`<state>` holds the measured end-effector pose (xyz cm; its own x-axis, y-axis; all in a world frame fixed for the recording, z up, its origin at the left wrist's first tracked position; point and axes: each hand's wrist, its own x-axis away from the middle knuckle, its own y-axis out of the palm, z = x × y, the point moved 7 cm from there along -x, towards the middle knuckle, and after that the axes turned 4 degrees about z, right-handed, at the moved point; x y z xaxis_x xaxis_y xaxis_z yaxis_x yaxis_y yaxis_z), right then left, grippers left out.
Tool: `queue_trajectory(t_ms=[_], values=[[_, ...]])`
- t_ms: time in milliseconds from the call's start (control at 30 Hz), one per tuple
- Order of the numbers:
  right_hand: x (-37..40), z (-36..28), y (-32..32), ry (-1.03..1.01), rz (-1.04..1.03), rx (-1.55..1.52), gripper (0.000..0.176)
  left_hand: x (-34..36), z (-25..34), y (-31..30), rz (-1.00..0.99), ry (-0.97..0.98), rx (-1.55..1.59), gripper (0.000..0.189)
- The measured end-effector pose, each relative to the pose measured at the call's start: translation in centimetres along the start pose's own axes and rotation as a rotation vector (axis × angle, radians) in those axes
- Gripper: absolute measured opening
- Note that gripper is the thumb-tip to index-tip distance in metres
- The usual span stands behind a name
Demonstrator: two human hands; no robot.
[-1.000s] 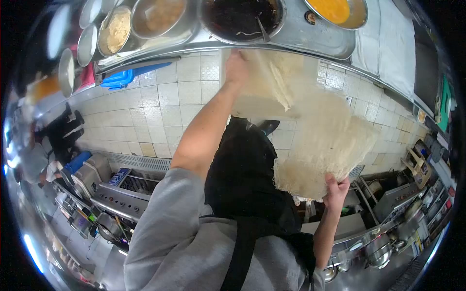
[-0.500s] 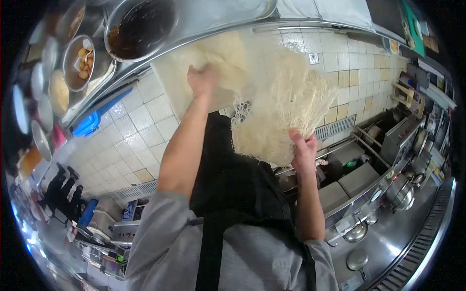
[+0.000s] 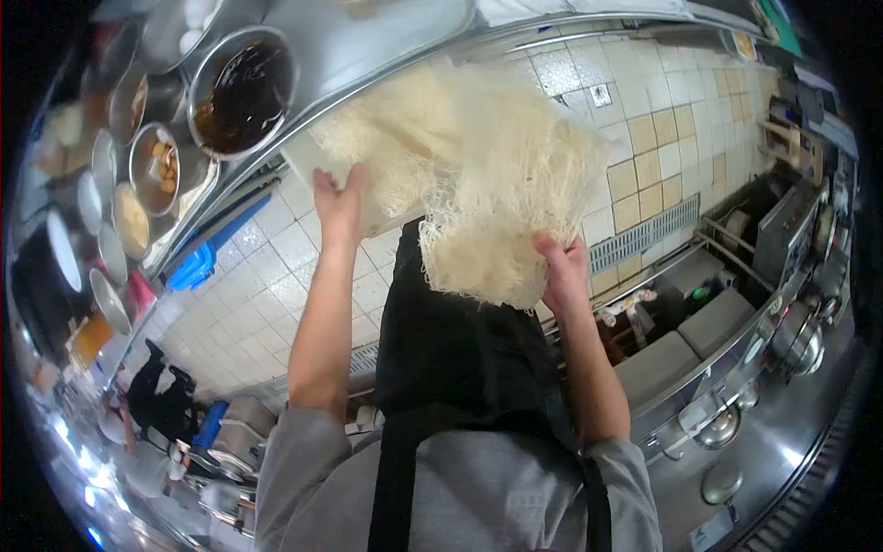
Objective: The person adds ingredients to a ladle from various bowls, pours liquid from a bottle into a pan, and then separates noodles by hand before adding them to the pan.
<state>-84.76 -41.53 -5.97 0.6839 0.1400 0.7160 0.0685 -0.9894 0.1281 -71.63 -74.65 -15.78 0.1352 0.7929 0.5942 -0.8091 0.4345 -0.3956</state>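
A sheet of pale, lacy dried noodles (image 3: 506, 184) hangs in front of the black apron. My right hand (image 3: 563, 274) pinches its lower right edge between thumb and fingers. More of the same pale stringy material (image 3: 382, 138) lies to the upper left, over a whitish translucent bag or tray (image 3: 305, 158). My left hand (image 3: 338, 198) is beside the bag's lower left part, thumb and fingers apart, with nothing seen in its grasp. Where the sheet meets the other material is hard to make out.
A steel counter (image 3: 386, 41) runs across the top left, bearing a bowl of dark sauce (image 3: 246, 92) and several smaller bowls. A blue plastic item (image 3: 193, 267) hangs below. Stove equipment (image 3: 681, 354) stands at the right; another person (image 3: 161, 396) is at the lower left.
My left hand has moved left and down, off the pale material, and its fingers are apart. The sheet in my right hand has shifted slightly left.
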Motion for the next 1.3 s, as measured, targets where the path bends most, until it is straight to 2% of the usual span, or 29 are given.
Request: queue_trajectory(t_ms=[33,67,133,200,233,300,433,500,533,567,633,767,833,933,1100,1167,1200,1300], values=[[0.1,-0.1,-0.1,-0.007,0.014,-0.013,0.043,0.5,0.2,-0.6,0.048,0.215,-0.079,0.074],[0.3,-0.2,0.1,-0.011,-0.002,-0.002,0.043,2.0,0.8,-0.9,0.033,0.227,-0.087,0.074],[0.4,-0.3,0.4,-0.013,-0.018,-0.008,0.043,7.1,5.6,-1.3,-0.045,0.604,-0.068,0.074],[0.8,-0.1,0.8,0.039,-0.062,-0.015,0.042,11.1,6.9,0.8,-0.398,0.383,0.035,0.075],[0.9,0.0,0.9,0.041,-0.067,-0.023,0.042,12.6,7.4,0.9,-0.394,0.389,0.027,0.075],[1.3,0.1,1.1,0.060,-0.085,-0.021,0.044,15.1,7.5,2.1,-0.560,0.347,-0.065,0.062],[1.9,0.1,1.0,0.082,-0.112,-0.103,0.047,16.4,8.8,-0.1,-0.468,0.349,0.069,0.049],[1.7,1.2,1.0,0.149,-0.235,-0.026,0.052,17.0,9.5,-0.6,-0.491,0.356,0.181,0.039],[1.9,1.2,1.1,0.148,-0.238,-0.034,0.052,16.9,9.1,-0.7,-0.507,0.241,0.100,0.042],[2.2,1.1,1.3,0.134,-0.247,-0.034,0.053,16.8,9.5,-0.9,-0.503,0.246,0.094,0.042],[2.5,0.9,1.6,0.122,-0.264,-0.038,0.054,16.8,8.7,-0.5,-0.580,-0.036,0.253,0.046],[2.5,1.8,0.5,0.124,-0.342,-0.112,0.058,17.9,9.5,-1.8,-0.585,0.006,0.183,0.052],[2.5,1.8,0.9,0.149,-0.383,-0.187,0.058,19.4,10.6,-1.8,-0.606,-0.003,0.321,0.052],[2.5,1.4,1.2,0.199,-0.276,-0.285,0.057,20.2,10.0,-1.6,-0.692,-0.033,0.360,0.057],[2.8,-0.1,1.6,0.084,-0.340,-0.113,0.049,21.7,9.8,-1.1,-0.747,-0.033,0.283,0.059],[2.9,-0.2,1.4,0.043,-0.370,-0.089,0.048,21.4,9.6,-1.7,-0.811,-0.194,0.403,0.050],[3.0,-0.3,1.5,0.003,-0.393,-0.060,0.047,21.1,9.8,-2.0,-0.810,-0.214,0.384,0.047],[3.1,-0.4,1.5,0.036,-0.352,-0.154,0.047,20.5,10.0,-2.5,-0.883,-0.190,0.325,0.054]])
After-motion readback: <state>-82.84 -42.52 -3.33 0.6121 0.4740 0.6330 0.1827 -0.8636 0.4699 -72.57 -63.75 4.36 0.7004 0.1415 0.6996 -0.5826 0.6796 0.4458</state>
